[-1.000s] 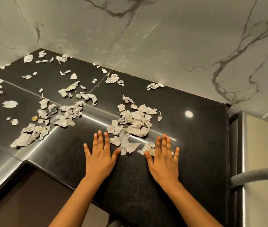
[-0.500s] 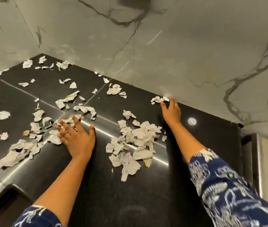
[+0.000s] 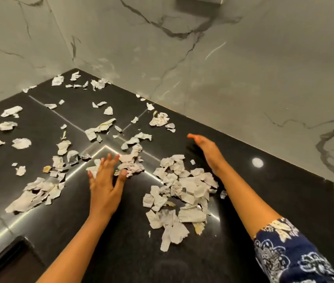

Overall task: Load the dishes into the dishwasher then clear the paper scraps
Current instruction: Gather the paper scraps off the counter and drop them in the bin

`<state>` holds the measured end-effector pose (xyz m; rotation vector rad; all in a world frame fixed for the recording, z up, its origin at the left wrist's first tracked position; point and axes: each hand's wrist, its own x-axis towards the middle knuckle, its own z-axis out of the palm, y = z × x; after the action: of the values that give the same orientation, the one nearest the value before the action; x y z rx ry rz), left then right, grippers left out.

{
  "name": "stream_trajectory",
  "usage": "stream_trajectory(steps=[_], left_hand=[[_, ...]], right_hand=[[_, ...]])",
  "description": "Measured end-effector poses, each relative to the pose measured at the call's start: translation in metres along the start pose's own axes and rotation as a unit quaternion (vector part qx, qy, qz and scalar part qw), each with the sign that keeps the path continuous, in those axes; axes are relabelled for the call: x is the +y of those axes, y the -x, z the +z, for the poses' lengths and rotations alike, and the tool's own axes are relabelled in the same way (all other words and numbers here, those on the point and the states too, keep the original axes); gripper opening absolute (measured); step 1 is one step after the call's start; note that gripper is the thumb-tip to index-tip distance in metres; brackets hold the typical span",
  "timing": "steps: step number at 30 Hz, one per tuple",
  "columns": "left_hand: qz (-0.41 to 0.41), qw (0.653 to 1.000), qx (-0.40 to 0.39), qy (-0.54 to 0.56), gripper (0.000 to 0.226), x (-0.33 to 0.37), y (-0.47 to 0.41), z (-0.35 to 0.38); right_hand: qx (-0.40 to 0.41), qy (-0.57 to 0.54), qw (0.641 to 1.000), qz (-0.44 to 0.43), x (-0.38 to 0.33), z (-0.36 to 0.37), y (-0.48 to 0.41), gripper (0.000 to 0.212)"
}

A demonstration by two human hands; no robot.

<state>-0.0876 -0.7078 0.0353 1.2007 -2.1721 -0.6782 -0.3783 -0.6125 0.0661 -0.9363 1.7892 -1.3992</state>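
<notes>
Black polished stone forms the countertop [image 3: 274,193], across which torn paper scraps [image 3: 182,186] are scattered. The largest heap is seen between the two forearms; looser pieces are spread to the left and toward the marble wall [image 3: 243,78] at the back. The left hand [image 3: 104,180] is laid flat and open, fingers spread, its fingertips touching a small clump of scraps. The right hand [image 3: 207,150] is set on edge beyond the heap, open and gripping nothing. A blue patterned sleeve [image 3: 292,254] is visible on the right arm.
</notes>
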Motion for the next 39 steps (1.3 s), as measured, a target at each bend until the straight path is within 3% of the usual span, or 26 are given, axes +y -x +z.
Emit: stream_trajectory(steps=[2,4,6,8,10,13,15,17,19,22,24,27,30,33,36,39], left_hand=[[-0.112,0.990,0.061,-0.058,0.058,-0.018,-0.003,-0.011],[-0.225,0.969,0.061,-0.076,0.065,-0.031,-0.017,-0.020],[-0.243,0.965,0.018,-0.099,0.070,-0.037,-0.040,-0.021],[-0.173,0.973,-0.041,-0.144,0.071,-0.037,-0.064,-0.013],[-0.056,0.974,-0.127,-0.180,0.076,-0.035,-0.079,-0.006],[0.130,0.948,-0.237,-0.170,0.093,-0.037,-0.081,-0.009],[0.179,0.942,-0.276,-0.069,0.084,-0.041,-0.074,-0.019],[0.148,0.954,-0.253,0.068,0.065,-0.047,-0.070,-0.029],[0.093,0.979,-0.151,0.104,0.053,-0.062,-0.079,-0.037],[-0.016,0.999,-0.020,-0.029,0.048,-0.092,-0.113,-0.042],[-0.093,0.991,-0.013,-0.090,0.054,-0.096,-0.142,-0.040],[-0.123,0.982,-0.049,-0.136,0.065,-0.094,-0.190,-0.024],[-0.098,0.979,-0.090,-0.157,0.070,-0.091,-0.239,-0.010],[-0.005,0.967,-0.156,-0.200,0.069,-0.093,-0.268,0.002],[0.084,0.954,-0.204,-0.204,0.081,-0.096,-0.272,0.006],[0.168,0.933,-0.248,-0.199,0.085,-0.097,-0.268,0.002]], right_hand=[[0.017,0.090,0.996,0.012,-0.006,0.003,-0.023,0.032],[-0.003,0.181,0.983,0.030,-0.009,0.011,-0.052,0.045],[-0.052,0.287,0.956,0.038,-0.009,0.028,-0.080,0.054],[-0.100,0.398,0.912,0.020,-0.008,0.046,-0.098,0.058],[-0.140,0.441,0.886,-0.014,-0.009,0.063,-0.103,0.055],[-0.185,0.386,0.903,-0.044,-0.011,0.073,-0.087,0.042],[-0.202,0.315,0.927,-0.035,-0.011,0.071,-0.070,0.035],[-0.177,0.178,0.968,0.006,-0.012,0.067,-0.059,0.033],[-0.078,0.059,0.994,0.038,-0.018,0.064,-0.062,0.035],[0.072,0.125,0.989,0.020,-0.023,0.067,-0.098,0.020],[0.061,0.180,0.981,0.021,-0.026,0.076,-0.130,0.029],[-0.019,0.260,0.965,-0.004,-0.031,0.101,-0.180,0.051],[-0.061,0.358,0.930,-0.049,-0.032,0.128,-0.226,0.061],[-0.126,0.448,0.882,-0.070,-0.030,0.145,-0.253,0.054],[-0.161,0.352,0.920,-0.058,-0.035,0.142,-0.241,0.041],[-0.205,0.310,0.926,-0.065,-0.035,0.132,-0.197,0.037]])
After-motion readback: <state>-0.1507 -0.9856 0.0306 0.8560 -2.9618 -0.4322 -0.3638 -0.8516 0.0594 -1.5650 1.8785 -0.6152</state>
